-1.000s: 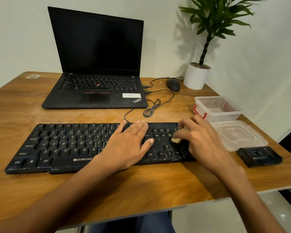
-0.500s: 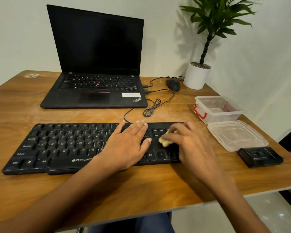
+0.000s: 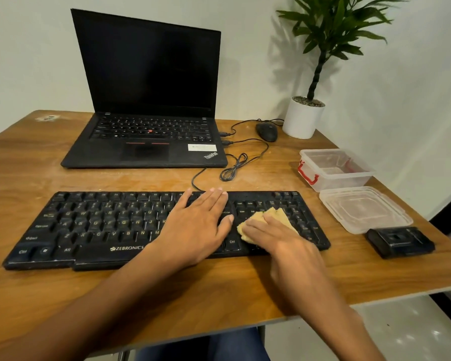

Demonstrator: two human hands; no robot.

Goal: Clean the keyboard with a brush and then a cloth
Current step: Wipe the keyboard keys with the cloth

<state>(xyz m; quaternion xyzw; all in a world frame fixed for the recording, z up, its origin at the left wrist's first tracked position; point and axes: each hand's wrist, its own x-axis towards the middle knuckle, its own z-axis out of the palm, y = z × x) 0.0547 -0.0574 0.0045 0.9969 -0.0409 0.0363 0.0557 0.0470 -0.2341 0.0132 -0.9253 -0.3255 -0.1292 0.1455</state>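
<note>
A black Zebronics keyboard [image 3: 89, 225] lies across the near part of the wooden table. My left hand [image 3: 198, 225] rests flat on its middle keys with the fingers straight and together. My right hand [image 3: 279, 235] holds a small folded yellow cloth [image 3: 271, 214] down on the keys between the Enter key and the number pad. The cloth sticks out beyond my fingers on the far side and toward my left hand. My right thumb is hidden.
An open black laptop [image 3: 146, 100] stands behind the keyboard, with cables [image 3: 235, 165] and a mouse [image 3: 267, 131] beside it. At the right are a potted plant [image 3: 303, 117], a clear tub [image 3: 333, 168], its lid [image 3: 365, 208] and a black rectangular block [image 3: 400, 242].
My right hand slid the cloth leftward from the number pad toward the middle of the keyboard. My left hand stayed in place on the keys.
</note>
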